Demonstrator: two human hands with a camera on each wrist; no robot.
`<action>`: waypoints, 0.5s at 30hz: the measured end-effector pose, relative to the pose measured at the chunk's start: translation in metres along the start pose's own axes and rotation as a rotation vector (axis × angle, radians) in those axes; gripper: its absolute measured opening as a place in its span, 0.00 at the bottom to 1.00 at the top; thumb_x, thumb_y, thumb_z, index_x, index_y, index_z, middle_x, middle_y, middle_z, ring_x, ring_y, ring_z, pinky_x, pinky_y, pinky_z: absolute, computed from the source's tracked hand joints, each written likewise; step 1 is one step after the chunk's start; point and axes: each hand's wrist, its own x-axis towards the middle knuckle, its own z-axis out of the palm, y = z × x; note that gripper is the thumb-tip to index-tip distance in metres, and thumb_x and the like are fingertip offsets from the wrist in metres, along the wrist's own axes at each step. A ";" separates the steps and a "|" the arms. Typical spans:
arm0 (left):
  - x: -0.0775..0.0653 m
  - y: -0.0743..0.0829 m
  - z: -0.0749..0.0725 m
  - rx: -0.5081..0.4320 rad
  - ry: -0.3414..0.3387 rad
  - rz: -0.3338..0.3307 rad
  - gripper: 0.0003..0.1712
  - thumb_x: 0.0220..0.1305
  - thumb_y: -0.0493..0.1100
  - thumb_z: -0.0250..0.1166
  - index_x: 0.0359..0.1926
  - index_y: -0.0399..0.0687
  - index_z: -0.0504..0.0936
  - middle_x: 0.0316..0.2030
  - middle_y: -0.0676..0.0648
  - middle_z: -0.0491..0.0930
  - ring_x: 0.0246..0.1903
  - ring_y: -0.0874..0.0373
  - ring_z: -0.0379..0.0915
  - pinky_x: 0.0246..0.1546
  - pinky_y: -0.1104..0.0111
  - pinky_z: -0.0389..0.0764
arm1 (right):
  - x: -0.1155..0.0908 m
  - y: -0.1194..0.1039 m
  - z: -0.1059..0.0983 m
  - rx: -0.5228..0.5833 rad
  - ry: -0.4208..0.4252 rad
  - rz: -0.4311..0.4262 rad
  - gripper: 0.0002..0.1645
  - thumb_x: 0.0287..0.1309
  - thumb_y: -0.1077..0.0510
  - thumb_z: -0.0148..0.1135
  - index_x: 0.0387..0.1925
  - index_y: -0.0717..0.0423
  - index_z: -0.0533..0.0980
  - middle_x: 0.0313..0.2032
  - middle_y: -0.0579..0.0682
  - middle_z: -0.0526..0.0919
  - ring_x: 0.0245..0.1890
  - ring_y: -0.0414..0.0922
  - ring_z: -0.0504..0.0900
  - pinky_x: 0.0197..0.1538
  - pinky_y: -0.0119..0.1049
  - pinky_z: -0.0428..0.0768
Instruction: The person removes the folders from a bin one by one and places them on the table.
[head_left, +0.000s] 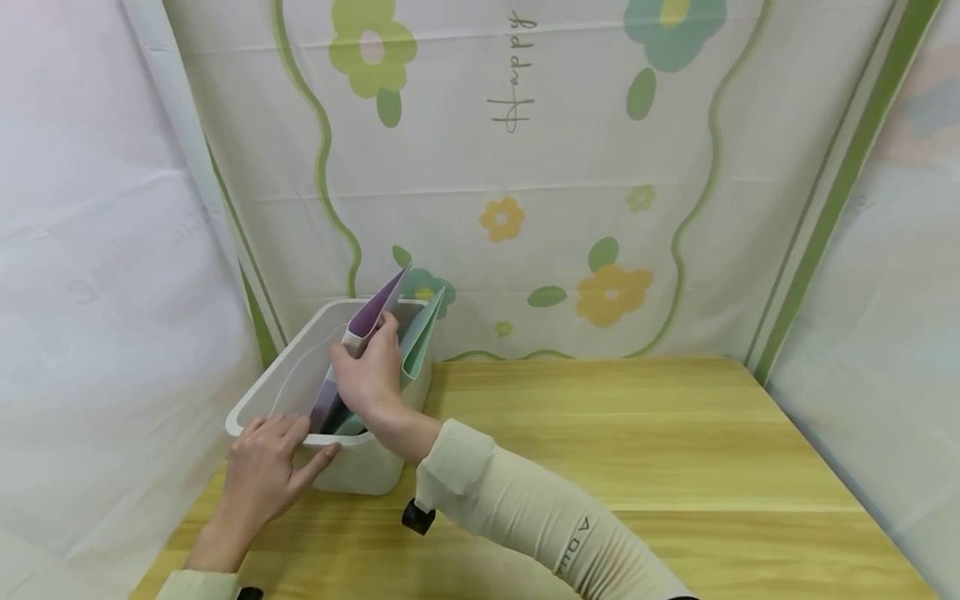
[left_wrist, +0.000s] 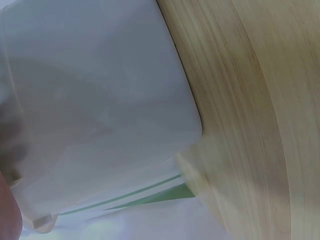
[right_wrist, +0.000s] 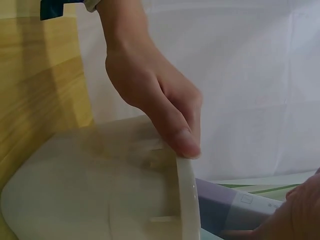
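A white plastic bin (head_left: 360, 471) stands at the left of the table. My left hand (head_left: 262, 468) grips its near rim, fingers over the edge and thumb outside, as the right wrist view also shows. With my right hand (head_left: 372, 371) I hold a purple folder (head_left: 380, 302) by its pale spine, thumb on one side and fingers on the other. The folder leans in the bin, its upper end above the far rim. Beside it, to the right, a mint green folder (head_left: 422, 337) tilts out of the bin. In the left wrist view the bin's wall (left_wrist: 100, 100) fills much of the frame.
The wooden table (head_left: 637, 450) stretches to the right of the bin. A white curtain with printed flowers (head_left: 510, 267) hangs behind it, and pale sheets (head_left: 97, 292) close in both sides. The bin's far end is close to the back curtain.
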 end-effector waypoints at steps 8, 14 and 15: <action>-0.001 -0.001 0.001 -0.001 -0.038 -0.019 0.35 0.70 0.76 0.50 0.24 0.51 0.66 0.20 0.56 0.65 0.21 0.54 0.68 0.31 0.61 0.63 | -0.002 0.003 0.006 -0.017 0.012 0.051 0.45 0.55 0.61 0.70 0.71 0.52 0.59 0.50 0.46 0.78 0.47 0.41 0.78 0.55 0.39 0.77; -0.002 -0.002 0.001 0.001 -0.030 -0.023 0.35 0.70 0.75 0.50 0.25 0.51 0.66 0.20 0.55 0.68 0.22 0.52 0.71 0.31 0.60 0.63 | -0.001 0.005 0.012 -0.019 -0.001 0.075 0.49 0.55 0.61 0.70 0.74 0.51 0.57 0.52 0.48 0.79 0.49 0.42 0.78 0.56 0.39 0.77; -0.002 -0.002 0.001 0.002 -0.028 -0.023 0.35 0.70 0.75 0.50 0.25 0.51 0.66 0.20 0.54 0.68 0.22 0.52 0.71 0.31 0.60 0.63 | -0.001 0.005 0.012 -0.018 -0.004 0.078 0.49 0.55 0.61 0.70 0.75 0.51 0.56 0.53 0.48 0.79 0.49 0.42 0.78 0.56 0.39 0.77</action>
